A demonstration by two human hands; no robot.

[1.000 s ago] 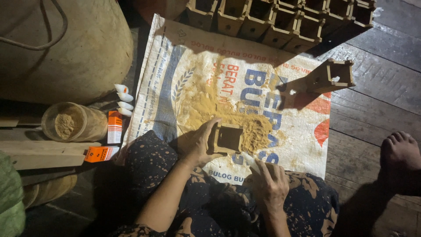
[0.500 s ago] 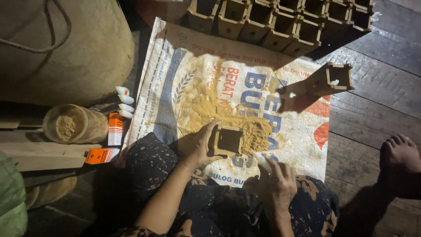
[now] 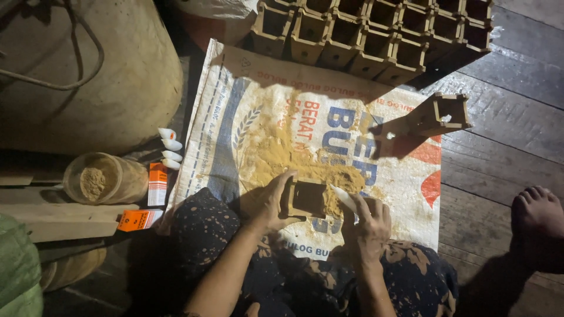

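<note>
While my left hand point(image 3: 271, 202) grips the left side of a small square wooden mould point(image 3: 306, 198), fingers clamped on its wall, my right hand point(image 3: 369, 222) is closed around a pale flat stick point(image 3: 343, 198) whose tip rests at the mould's right edge. Both sit at the lower middle of the frame, on a printed woven sack point(image 3: 235, 117) spread over the plank floor point(image 3: 505, 152), beside a heap of tan powder point(image 3: 282, 158). At top, a row of matching moulds point(image 3: 376, 35) stands together; a jar of powder point(image 3: 103, 179) lies at left.
</note>
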